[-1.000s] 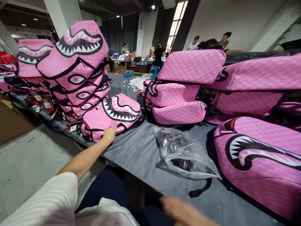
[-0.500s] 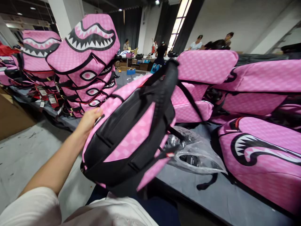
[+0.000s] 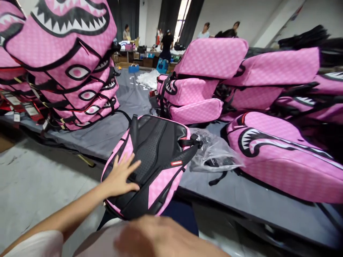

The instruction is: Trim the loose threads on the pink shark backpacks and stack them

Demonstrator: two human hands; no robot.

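wall: plain off-white wall [image 3: 225, 14], right | slanted white beam [image 3: 278, 21] crossing it | window: tall, narrow, bright pane [image 3: 183, 16] between dark hanging curtains [image 3: 170, 16] | white upright pillar [image 3: 148, 21] left of them | floor: scuffed pale-grey floor [image 3: 40, 185] | furniture: long worktop under grey cloth [image 3: 134, 92]; blue stool [image 3: 162, 66] at far end

The bag [image 3: 154, 148] under my left hand [image 3: 119, 179] is black and pink, with a red-and-white label [image 3: 176, 163]. The stack [image 3: 60, 80] on my left is pink-checked, with white teeth [image 3: 71, 26] and pink-centred eyes [image 3: 77, 72] outlined in black; the cloth [image 3: 134, 100] is grey.
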